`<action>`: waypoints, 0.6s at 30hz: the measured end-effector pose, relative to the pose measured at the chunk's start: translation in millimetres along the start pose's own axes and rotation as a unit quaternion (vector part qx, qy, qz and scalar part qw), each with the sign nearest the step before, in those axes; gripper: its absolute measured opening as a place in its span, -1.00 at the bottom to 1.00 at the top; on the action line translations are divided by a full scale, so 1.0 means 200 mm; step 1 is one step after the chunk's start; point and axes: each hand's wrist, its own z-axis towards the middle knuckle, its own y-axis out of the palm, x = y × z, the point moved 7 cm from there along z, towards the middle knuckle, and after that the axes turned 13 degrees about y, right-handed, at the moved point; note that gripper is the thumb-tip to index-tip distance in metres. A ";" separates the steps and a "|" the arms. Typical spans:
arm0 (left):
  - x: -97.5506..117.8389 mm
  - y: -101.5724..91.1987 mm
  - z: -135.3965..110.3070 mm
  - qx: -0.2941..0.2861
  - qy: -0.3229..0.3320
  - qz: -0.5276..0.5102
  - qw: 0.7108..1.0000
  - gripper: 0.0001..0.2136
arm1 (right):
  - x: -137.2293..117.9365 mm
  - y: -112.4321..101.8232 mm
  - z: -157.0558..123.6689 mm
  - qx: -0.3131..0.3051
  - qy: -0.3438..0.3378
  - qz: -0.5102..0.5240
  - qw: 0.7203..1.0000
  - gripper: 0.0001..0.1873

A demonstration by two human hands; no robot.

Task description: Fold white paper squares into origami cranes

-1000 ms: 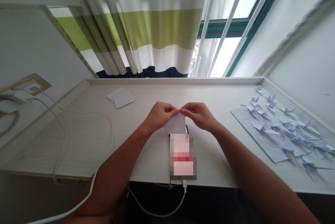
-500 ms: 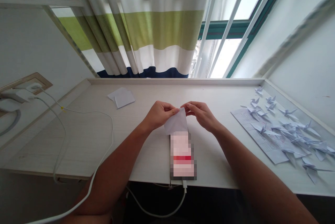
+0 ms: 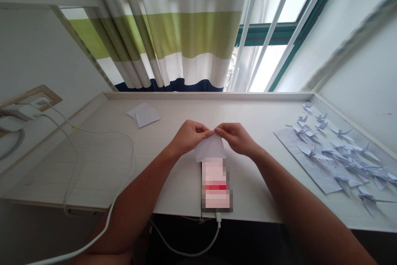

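Both hands meet over the middle of the white desk (image 3: 102,161). My left hand (image 3: 188,135) and my right hand (image 3: 236,137) pinch the top edge of a small white paper (image 3: 210,149), which hangs folded between the fingertips. The paper's lower edge overlaps the top of a phone (image 3: 216,184) lying flat on the desk just below the hands, with a white cable plugged in at its near end.
Several folded paper cranes (image 3: 341,153) lie on a printed sheet at the right. Two spare white paper squares (image 3: 144,114) sit at the back left. A white charging cable (image 3: 124,186) loops across the left side from a wall socket (image 3: 29,103). Striped curtain and window behind.
The fingertips have come together again at the paper's top edge, and the paper now hangs a little wider and flatter than half a second ago.
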 end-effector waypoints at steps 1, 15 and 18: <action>0.00 0.00 0.00 -0.003 -0.001 0.001 1.000 -0.67 | 0.00 0.00 0.00 0.001 0.001 -0.005 1.000 -0.59; -0.01 -0.02 0.01 0.006 0.009 0.001 1.000 -0.66 | 0.00 -0.03 0.01 0.005 0.029 0.180 0.983 -0.51; 0.00 -0.02 0.01 0.008 0.008 0.000 1.000 -0.67 | -0.01 -0.01 0.01 0.001 0.029 0.126 0.992 -0.58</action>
